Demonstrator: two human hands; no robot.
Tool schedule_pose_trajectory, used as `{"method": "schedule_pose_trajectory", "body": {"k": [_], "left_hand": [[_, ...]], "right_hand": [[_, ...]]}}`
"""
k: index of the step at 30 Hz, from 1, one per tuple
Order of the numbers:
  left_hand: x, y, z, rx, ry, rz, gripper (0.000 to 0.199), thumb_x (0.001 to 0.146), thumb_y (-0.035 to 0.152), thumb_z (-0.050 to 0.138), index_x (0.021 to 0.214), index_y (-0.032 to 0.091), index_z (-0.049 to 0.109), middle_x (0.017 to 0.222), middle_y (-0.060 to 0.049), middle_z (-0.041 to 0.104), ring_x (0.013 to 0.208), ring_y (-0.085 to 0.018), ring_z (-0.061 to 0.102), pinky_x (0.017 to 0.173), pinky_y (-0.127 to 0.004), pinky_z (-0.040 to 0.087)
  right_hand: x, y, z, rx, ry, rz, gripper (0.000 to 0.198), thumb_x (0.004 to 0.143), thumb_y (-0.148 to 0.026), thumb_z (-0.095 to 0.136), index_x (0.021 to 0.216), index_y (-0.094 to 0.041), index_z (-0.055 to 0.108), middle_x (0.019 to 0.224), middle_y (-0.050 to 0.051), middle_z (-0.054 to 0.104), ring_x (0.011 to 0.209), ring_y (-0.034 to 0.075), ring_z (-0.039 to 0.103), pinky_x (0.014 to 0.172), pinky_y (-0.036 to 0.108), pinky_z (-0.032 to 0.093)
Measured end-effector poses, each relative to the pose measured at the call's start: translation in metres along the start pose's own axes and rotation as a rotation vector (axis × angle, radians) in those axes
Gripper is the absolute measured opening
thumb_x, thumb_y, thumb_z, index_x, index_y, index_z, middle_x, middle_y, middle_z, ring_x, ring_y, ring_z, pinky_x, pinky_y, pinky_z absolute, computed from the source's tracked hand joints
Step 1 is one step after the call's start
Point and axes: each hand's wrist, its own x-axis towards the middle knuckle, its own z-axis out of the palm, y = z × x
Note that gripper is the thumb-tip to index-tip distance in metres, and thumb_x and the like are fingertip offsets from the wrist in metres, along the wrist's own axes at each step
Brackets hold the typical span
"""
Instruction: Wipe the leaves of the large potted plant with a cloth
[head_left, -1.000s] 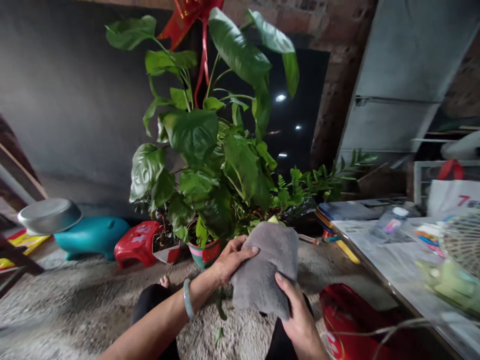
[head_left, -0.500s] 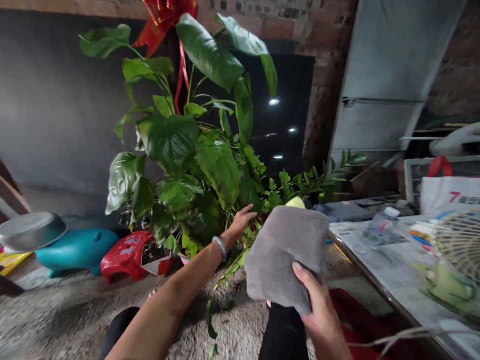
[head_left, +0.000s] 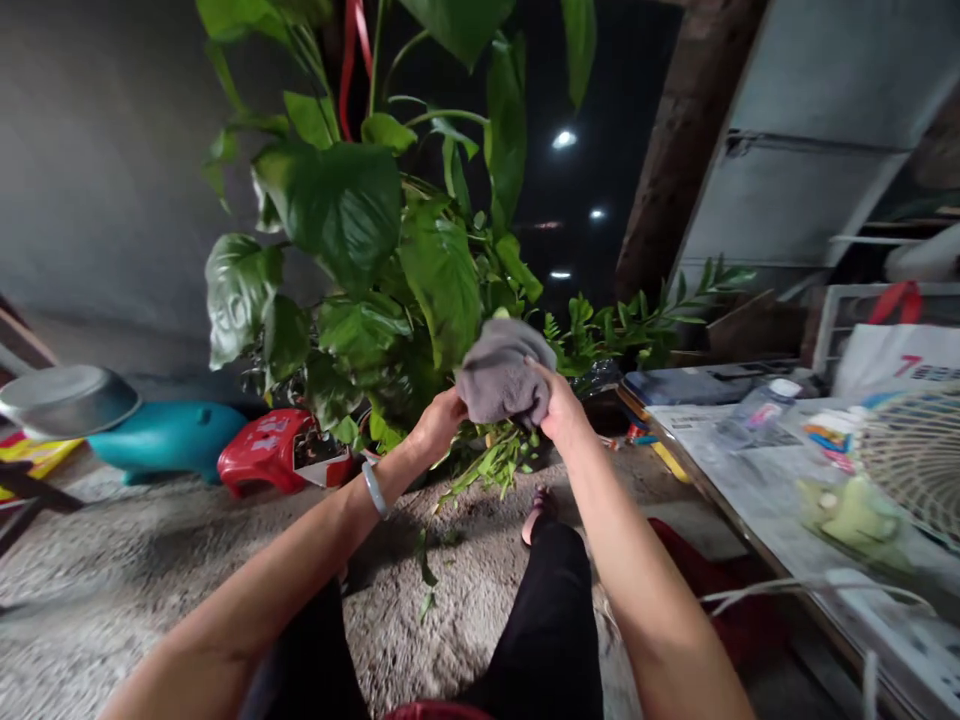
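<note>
A grey cloth (head_left: 501, 375), bunched up, is in front of the lower leaves of a large potted plant (head_left: 439, 270). My right hand (head_left: 559, 402) grips the cloth from its right side, thumb on top. At the cloth's left edge is my left hand (head_left: 439, 425), wearing a pale bangle (head_left: 373, 490) on the wrist. Its fingers are closed, and their tips are partly hidden against the cloth and leaves, so what they pinch cannot be made out. Trailing green stems (head_left: 487, 465) hang below the cloth toward the floor.
On the left are a red stool (head_left: 259, 455), a teal animal-shaped stool (head_left: 169, 440) and a metal basin (head_left: 71, 400). A table (head_left: 697, 470) along the right bears a plastic bottle (head_left: 761, 410), a woven basket (head_left: 915, 450) and a white cable (head_left: 810, 588).
The cloth, spread flat before, is now bunched and further forward against the plant. My left hand has gone from open fingers to closed ones beside it. The view has tilted down.
</note>
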Motion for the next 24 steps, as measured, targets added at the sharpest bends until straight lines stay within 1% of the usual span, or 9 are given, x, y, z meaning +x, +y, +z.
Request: {"method": "schedule_pose_trajectory", "body": {"k": [2, 5, 8, 12, 14, 16, 20, 22, 24], "left_hand": [[-0.007, 0.001, -0.011, 0.012, 0.026, -0.004, 0.045, 0.083, 0.053, 0.075, 0.111, 0.018, 0.082, 0.127, -0.011, 0.078, 0.128, -0.033, 0.061, 0.110, -0.043, 0.046], [-0.016, 0.002, -0.020, 0.022, 0.046, -0.026, 0.057, 0.083, 0.062, 0.073, 0.117, 0.017, 0.081, 0.141, -0.015, 0.071, 0.129, -0.033, 0.059, 0.112, -0.046, 0.045], [-0.018, 0.004, -0.015, 0.012, 0.019, -0.049, 0.059, 0.084, 0.065, 0.070, 0.117, 0.018, 0.082, 0.143, -0.014, 0.070, 0.128, -0.033, 0.060, 0.112, -0.046, 0.046], [-0.020, 0.006, -0.010, -0.012, 0.001, -0.016, 0.057, 0.086, 0.066, 0.069, 0.115, 0.018, 0.081, 0.135, -0.012, 0.075, 0.132, -0.033, 0.060, 0.112, -0.042, 0.047], [-0.023, 0.008, -0.015, -0.015, 0.037, -0.003, 0.057, 0.085, 0.064, 0.072, 0.117, 0.018, 0.081, 0.138, -0.012, 0.074, 0.133, -0.033, 0.061, 0.111, -0.040, 0.047], [-0.027, 0.008, -0.024, -0.025, 0.096, -0.007, 0.058, 0.083, 0.062, 0.076, 0.121, 0.018, 0.079, 0.141, -0.012, 0.072, 0.132, -0.032, 0.061, 0.109, -0.038, 0.048], [-0.031, 0.008, -0.030, -0.065, 0.109, -0.032, 0.058, 0.083, 0.059, 0.077, 0.124, 0.018, 0.077, 0.140, -0.014, 0.071, 0.128, -0.030, 0.063, 0.106, -0.037, 0.050], [-0.032, 0.009, -0.024, -0.077, 0.090, -0.034, 0.058, 0.083, 0.058, 0.076, 0.126, 0.018, 0.077, 0.141, -0.014, 0.071, 0.127, -0.030, 0.063, 0.105, -0.038, 0.050], [-0.032, 0.009, -0.018, -0.078, 0.075, -0.018, 0.059, 0.084, 0.059, 0.076, 0.126, 0.018, 0.077, 0.142, -0.014, 0.070, 0.127, -0.032, 0.063, 0.105, -0.040, 0.050]], "right_hand": [[0.000, 0.002, -0.020, -0.034, 0.289, -0.079, 0.042, 0.058, -0.040, 0.087, 0.090, -0.019, 0.071, 0.095, 0.006, 0.081, 0.111, 0.030, 0.076, 0.097, 0.042, 0.063], [0.005, -0.021, -0.040, 0.050, 0.645, -0.424, 0.046, 0.065, -0.044, 0.083, 0.102, -0.018, 0.070, 0.117, 0.009, 0.079, 0.121, 0.027, 0.073, 0.100, 0.039, 0.062], [0.012, -0.037, -0.027, 0.134, 0.492, -0.593, 0.048, 0.073, -0.047, 0.081, 0.111, -0.020, 0.070, 0.130, 0.008, 0.077, 0.129, 0.025, 0.070, 0.104, 0.039, 0.060], [-0.004, 0.003, -0.003, 0.031, 0.034, -0.105, 0.039, 0.063, -0.042, 0.088, 0.093, -0.021, 0.074, 0.102, 0.008, 0.083, 0.117, 0.031, 0.076, 0.097, 0.044, 0.064], [-0.020, 0.031, -0.012, -0.035, 0.077, 0.072, 0.038, 0.056, -0.038, 0.090, 0.085, -0.021, 0.073, 0.088, 0.006, 0.083, 0.108, 0.030, 0.079, 0.092, 0.042, 0.065], [-0.029, 0.042, -0.032, -0.071, 0.235, 0.098, 0.040, 0.050, -0.035, 0.091, 0.083, -0.020, 0.073, 0.085, 0.004, 0.081, 0.101, 0.029, 0.079, 0.087, 0.038, 0.066], [-0.021, 0.007, -0.042, 0.041, 0.496, -0.269, 0.052, 0.053, -0.042, 0.092, 0.096, -0.020, 0.075, 0.107, 0.007, 0.082, 0.117, 0.029, 0.075, 0.097, 0.040, 0.064], [-0.017, -0.013, -0.025, 0.100, 0.457, -0.431, 0.055, 0.057, -0.047, 0.091, 0.102, -0.021, 0.075, 0.118, 0.007, 0.081, 0.124, 0.028, 0.072, 0.105, 0.042, 0.061], [-0.021, -0.014, -0.008, 0.049, 0.284, -0.349, 0.055, 0.056, -0.052, 0.091, 0.099, -0.021, 0.076, 0.113, 0.008, 0.082, 0.123, 0.031, 0.073, 0.105, 0.046, 0.060]]}}
